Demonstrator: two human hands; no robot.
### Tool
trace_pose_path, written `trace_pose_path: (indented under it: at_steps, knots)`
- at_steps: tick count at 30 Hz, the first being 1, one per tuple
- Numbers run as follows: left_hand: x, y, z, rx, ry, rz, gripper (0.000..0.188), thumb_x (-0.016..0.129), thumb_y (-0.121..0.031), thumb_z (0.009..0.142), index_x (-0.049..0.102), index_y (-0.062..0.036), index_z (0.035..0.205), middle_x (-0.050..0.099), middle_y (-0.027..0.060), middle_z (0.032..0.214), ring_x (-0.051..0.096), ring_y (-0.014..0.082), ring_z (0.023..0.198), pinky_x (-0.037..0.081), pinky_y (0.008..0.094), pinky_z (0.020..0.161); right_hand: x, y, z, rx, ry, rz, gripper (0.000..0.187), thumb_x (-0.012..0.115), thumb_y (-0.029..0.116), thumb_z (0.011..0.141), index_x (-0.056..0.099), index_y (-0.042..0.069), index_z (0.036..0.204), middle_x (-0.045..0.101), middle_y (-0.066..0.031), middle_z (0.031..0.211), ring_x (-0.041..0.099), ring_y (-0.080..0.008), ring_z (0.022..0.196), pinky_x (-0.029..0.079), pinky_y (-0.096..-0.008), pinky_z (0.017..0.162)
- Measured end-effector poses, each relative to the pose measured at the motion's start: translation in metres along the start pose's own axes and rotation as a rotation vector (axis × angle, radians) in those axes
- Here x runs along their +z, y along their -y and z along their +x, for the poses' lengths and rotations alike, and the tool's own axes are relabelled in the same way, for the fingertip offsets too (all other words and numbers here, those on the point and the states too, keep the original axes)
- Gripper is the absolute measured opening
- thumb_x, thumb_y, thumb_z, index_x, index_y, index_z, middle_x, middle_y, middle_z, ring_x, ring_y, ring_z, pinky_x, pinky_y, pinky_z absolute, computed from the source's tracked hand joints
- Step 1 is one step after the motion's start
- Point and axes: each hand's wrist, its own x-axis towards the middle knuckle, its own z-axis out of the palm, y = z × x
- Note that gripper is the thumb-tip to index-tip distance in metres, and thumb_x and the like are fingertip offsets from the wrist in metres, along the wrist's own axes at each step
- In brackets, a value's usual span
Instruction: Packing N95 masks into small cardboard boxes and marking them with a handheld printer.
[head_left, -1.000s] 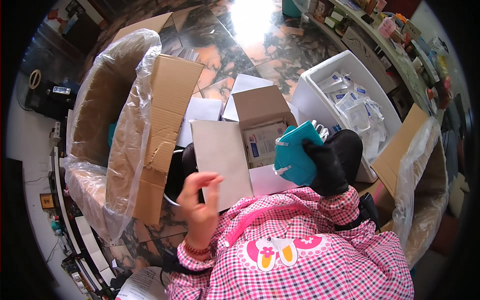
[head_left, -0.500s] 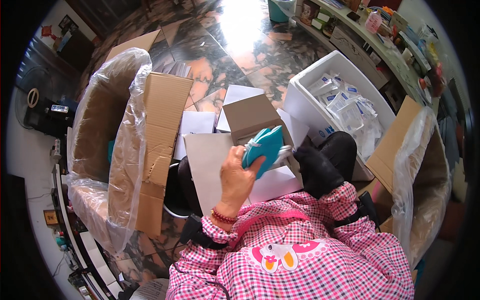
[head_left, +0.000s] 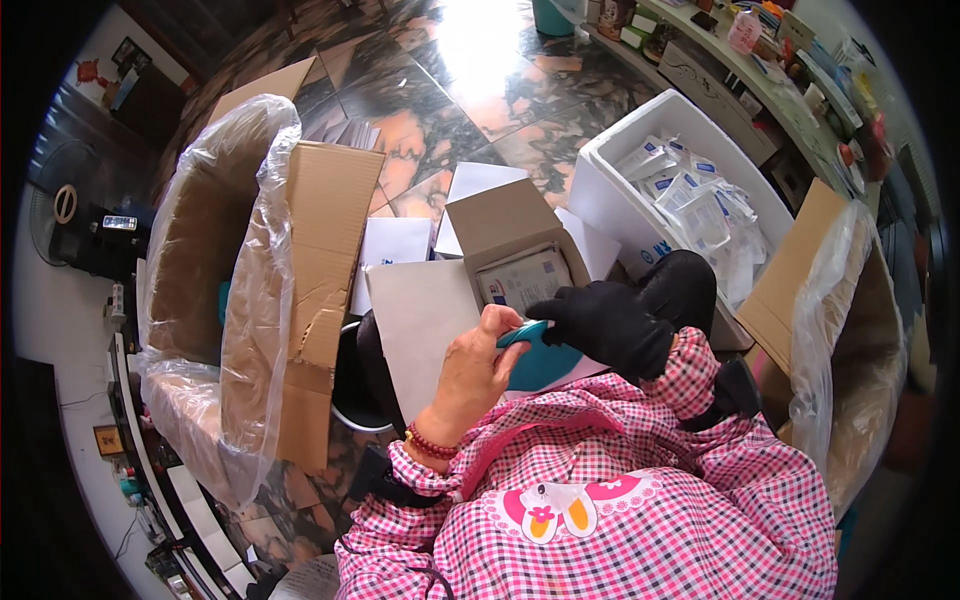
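Low over my lap, a folded teal piece that looks like a face mask (head_left: 545,366) is tilted between my hands. My bare left hand (head_left: 470,362), a red bead bracelet at its wrist, pinches its left edge between thumb and fingers. My right hand (head_left: 612,328), in a black glove, closes its fingertips on the mask's upper edge. Just beyond them stands an open small carton (head_left: 503,213) with its flaps raised. Flat white printed packets (head_left: 530,280) lie inside it. My fingers partly cover the mask.
On the left stands a big cardboard box (head_left: 330,230) lined with clear plastic; another lined box (head_left: 800,270) is at the right. A white foam box (head_left: 612,190) holds several sealed packets. White cartons (head_left: 395,240) lie beyond my knees, and a bucket (head_left: 362,425) is beside my left leg.
The mask has come down toward my lap and tilted flatter. My gloved right hand has moved left and up to it, and the packets in the carton now show.
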Motion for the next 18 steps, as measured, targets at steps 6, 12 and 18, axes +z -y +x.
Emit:
trace_pose_path:
  at_steps: [6, 12, 18]
  knots:
    - [-0.006, -0.023, 0.004, 0.169, -0.117, 0.197, 0.018, 0.068, -0.007, 0.090, 0.057, -0.0031, 0.103, 0.064, 0.0106, 0.085, 0.067, 0.0319, 0.080, 0.054, 0.0365, 0.075, 0.015, -0.005, -0.005, 0.003, -0.142, 0.378, 0.021, 0.071, 0.021, 0.085, 0.070, 0.012, 0.104, 0.069, -0.0104, 0.093, 0.069, -0.0300, 0.082, 0.055, -0.0383, 0.071]
    - [-0.002, -0.018, 0.016, 0.123, -0.060, 0.331, 0.012, 0.062, -0.017, 0.096, 0.062, -0.0043, 0.094, 0.059, 0.0141, 0.082, 0.062, 0.0346, 0.074, 0.049, 0.0392, 0.064, 0.016, 0.005, -0.007, 0.124, -0.256, 0.493, 0.019, 0.067, 0.014, 0.087, 0.068, 0.009, 0.106, 0.070, -0.0136, 0.090, 0.069, -0.0327, 0.081, 0.056, -0.0400, 0.069]
    - [-0.004, -0.013, 0.021, 0.187, -0.084, 0.274, 0.018, 0.059, -0.021, 0.097, 0.059, -0.0043, 0.090, 0.060, 0.0109, 0.081, 0.062, 0.0327, 0.073, 0.050, 0.0406, 0.062, 0.007, -0.007, -0.006, -0.021, -0.187, 0.236, 0.022, 0.065, 0.013, 0.085, 0.069, 0.013, 0.107, 0.070, -0.0118, 0.088, 0.070, -0.0306, 0.078, 0.055, -0.0399, 0.065]
